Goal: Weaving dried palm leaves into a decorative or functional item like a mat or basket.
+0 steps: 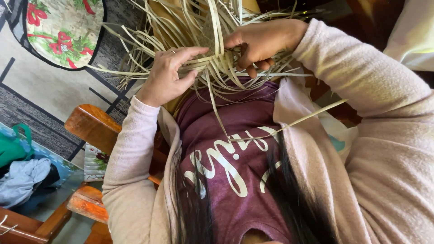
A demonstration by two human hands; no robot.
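In the head view, the left hand (168, 74) and right hand (260, 43) both pinch pale strips (217, 68) at a small woven patch (212, 61) between them, while most strips beyond the fingers splay loose, so I judge the weave barely begun.
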